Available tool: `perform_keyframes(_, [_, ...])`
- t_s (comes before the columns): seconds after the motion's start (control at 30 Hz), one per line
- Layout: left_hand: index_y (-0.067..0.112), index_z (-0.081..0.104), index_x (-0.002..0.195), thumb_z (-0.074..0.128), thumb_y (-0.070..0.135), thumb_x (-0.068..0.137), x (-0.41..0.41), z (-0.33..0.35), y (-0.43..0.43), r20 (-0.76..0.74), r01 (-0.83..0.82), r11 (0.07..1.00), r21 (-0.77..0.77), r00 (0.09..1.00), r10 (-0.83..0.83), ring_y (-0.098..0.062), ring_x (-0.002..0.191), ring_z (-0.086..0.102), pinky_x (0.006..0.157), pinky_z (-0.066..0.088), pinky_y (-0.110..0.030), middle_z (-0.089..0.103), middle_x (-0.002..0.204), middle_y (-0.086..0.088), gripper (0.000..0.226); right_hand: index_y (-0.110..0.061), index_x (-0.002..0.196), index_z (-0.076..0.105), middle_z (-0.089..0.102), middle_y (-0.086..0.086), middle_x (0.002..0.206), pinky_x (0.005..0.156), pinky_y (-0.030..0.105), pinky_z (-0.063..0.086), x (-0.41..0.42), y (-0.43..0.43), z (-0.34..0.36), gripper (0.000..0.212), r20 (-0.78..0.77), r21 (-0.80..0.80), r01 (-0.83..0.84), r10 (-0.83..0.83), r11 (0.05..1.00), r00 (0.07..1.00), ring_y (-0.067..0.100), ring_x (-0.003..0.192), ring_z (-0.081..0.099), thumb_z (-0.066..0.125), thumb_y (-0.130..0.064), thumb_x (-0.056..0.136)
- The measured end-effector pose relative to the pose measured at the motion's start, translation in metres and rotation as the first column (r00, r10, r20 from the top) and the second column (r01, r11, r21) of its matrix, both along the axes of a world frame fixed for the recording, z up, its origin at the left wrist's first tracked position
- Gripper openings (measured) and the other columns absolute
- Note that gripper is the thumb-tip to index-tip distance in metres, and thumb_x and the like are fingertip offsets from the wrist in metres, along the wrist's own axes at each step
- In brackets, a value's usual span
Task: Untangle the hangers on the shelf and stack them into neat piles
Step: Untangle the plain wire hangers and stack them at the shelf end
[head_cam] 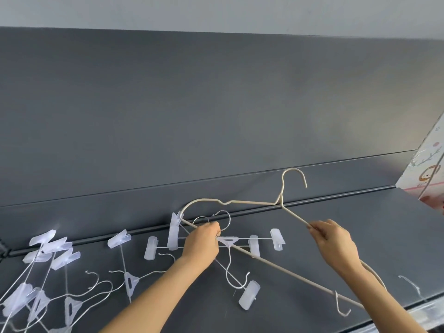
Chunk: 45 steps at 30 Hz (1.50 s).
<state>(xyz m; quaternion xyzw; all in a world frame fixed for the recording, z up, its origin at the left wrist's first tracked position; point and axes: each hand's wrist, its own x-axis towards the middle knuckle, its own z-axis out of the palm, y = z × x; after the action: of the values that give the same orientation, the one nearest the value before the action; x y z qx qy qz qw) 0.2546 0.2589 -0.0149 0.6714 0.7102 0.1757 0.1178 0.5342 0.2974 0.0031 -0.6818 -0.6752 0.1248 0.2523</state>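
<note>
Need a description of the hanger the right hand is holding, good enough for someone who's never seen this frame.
Start at the dark grey shelf and go to its middle, where both hands meet. The right hand pinches one sloping arm of a cream hanger, lifted with its hook pointing up toward the back panel. Unlike the thin silvery clip hangers around it, it is thick, cream-coloured, triangular, and has no clips.

Soft even daylight, wide-angle edge bending
</note>
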Motion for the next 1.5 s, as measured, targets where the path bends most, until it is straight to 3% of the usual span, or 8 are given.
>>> perform_keyframes(0.3, [0.013,0.063,0.080,0.056,-0.003,0.083,-0.055,0.006,-0.029,0.296,-0.157,0.965,0.211,0.951,0.090,-0.004,0.054,0.045,0.053,0.038,-0.013,0.047,0.063,0.009,0.017,-0.020,0.095,0.069,0.053,-0.002,0.079,0.059,0.028,0.034,0.005,0.006,0.008,0.017,-0.021,0.011,0.012,-0.012,1.000,1.000,0.022,0.076,0.049,0.053,-0.018,0.092])
perform_keyframes(0.43, [0.010,0.071,0.091,0.059,0.003,0.084,-0.063,0.001,-0.037,0.333,-0.096,0.994,0.059,0.940,0.071,-0.012,0.059,0.049,0.062,0.045,-0.021,0.060,0.066,-0.004,0.016,-0.018,0.094,0.070,0.052,-0.003,0.075,0.059,0.029,0.035,0.006,0.007,0.013,0.015,-0.037,0.051,0.000,0.002,0.999,0.999,0.023,0.073,0.050,0.055,-0.017,0.091])
perform_keyframes(0.6, [0.019,0.057,0.053,0.054,0.006,0.083,-0.042,-0.009,-0.042,0.303,0.078,0.989,-0.125,0.952,-0.036,-0.006,0.044,0.036,0.054,0.033,-0.023,0.040,0.042,0.008,0.033,-0.016,0.091,0.071,0.048,-0.005,0.068,0.056,0.029,0.034,0.007,0.009,0.023,0.013,-0.063,0.139,-0.014,0.023,0.990,0.998,0.026,0.067,0.050,0.058,-0.014,0.089])
perform_keyframes(0.93, [0.025,0.058,0.063,0.057,0.005,0.080,-0.026,0.010,-0.038,0.454,0.189,0.968,-0.167,0.886,-0.095,-0.003,0.039,0.035,0.046,0.026,-0.007,0.040,0.033,0.014,0.026,-0.008,0.092,0.071,0.047,0.000,0.070,0.063,0.035,0.042,0.025,0.011,0.069,0.012,-0.085,0.394,-0.011,0.048,0.919,0.995,0.030,0.066,0.050,0.061,-0.011,0.087])
perform_keyframes(1.07, [0.020,0.054,0.041,0.057,0.006,0.079,-0.021,0.018,-0.034,0.471,0.185,0.975,-0.122,0.876,-0.107,-0.006,0.046,0.028,0.051,0.025,-0.017,0.034,0.038,0.009,0.040,-0.009,0.091,0.072,0.045,0.002,0.069,0.059,0.033,0.039,0.031,0.008,0.082,0.011,0.027,0.452,-0.067,0.062,0.889,0.998,0.029,0.059,0.048,0.063,-0.009,0.085])
perform_keyframes(1.17, [0.005,0.065,0.061,0.059,0.008,0.080,-0.026,0.020,-0.032,0.546,0.182,0.980,-0.082,0.831,-0.109,-0.011,0.056,0.035,0.060,0.032,-0.022,0.042,0.053,-0.001,0.020,-0.007,0.092,0.072,0.049,0.005,0.071,0.060,0.035,0.042,0.040,0.006,0.083,0.012,0.044,0.438,-0.051,0.036,0.898,0.998,0.030,0.061,0.050,0.063,-0.008,0.085])
perform_keyframes(1.3, [0.003,0.072,0.076,0.059,0.007,0.078,-0.027,0.015,-0.031,0.470,0.156,0.979,-0.131,0.879,-0.077,-0.007,0.050,0.037,0.057,0.034,-0.017,0.043,0.047,0.006,0.014,-0.004,0.094,0.072,0.053,0.008,0.075,0.065,0.038,0.045,0.044,0.006,0.078,0.013,-0.049,0.444,0.007,0.016,0.896,0.999,0.031,0.067,0.052,0.062,-0.007,0.085])
perform_keyframes(1.5, [0.007,0.039,0.043,0.053,0.002,0.079,-0.014,0.007,-0.021,0.234,0.026,0.981,-0.194,0.972,0.020,-0.012,0.044,0.023,0.047,0.021,-0.024,0.027,0.040,0.001,0.039,-0.005,0.094,0.071,0.052,0.007,0.072,0.060,0.005,0.034,0.034,0.011,0.085,0.013,-0.139,0.470,0.004,0.069,0.883,0.988,0.028,0.065,0.049,0.062,-0.007,0.085])
